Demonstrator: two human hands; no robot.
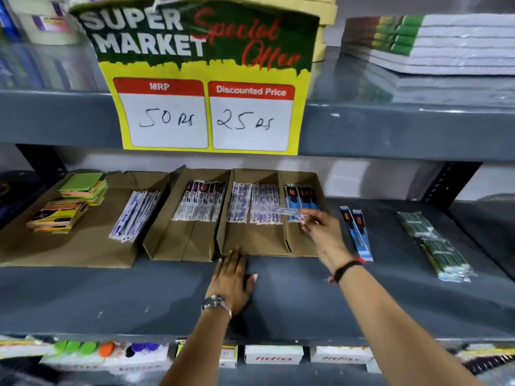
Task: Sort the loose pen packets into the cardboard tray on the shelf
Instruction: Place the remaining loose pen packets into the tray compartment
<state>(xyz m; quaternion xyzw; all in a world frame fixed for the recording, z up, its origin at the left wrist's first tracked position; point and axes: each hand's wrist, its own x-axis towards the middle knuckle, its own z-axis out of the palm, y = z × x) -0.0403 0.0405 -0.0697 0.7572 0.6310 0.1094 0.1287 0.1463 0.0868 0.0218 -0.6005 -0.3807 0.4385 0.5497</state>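
Observation:
A brown cardboard tray [252, 242] with dividers stands on the grey shelf, holding rows of white pen packets [253, 203] and blue ones [302, 195]. My right hand [320, 229] hovers over the tray's right compartment, pinching a white pen packet [288, 211] that lies crosswise above the tray. My left hand [232, 280] rests flat on the shelf, fingertips touching the tray's front wall. Two loose blue pen packets [358, 232] lie on the shelf just right of the tray.
A second tray [181, 243] with packets sits left, then flat cardboard [83, 246] with more packets and sticky-note stacks [69, 203]. A bundle of green packets [434, 246] lies far right. A yellow price sign [209, 107] hangs from the upper shelf.

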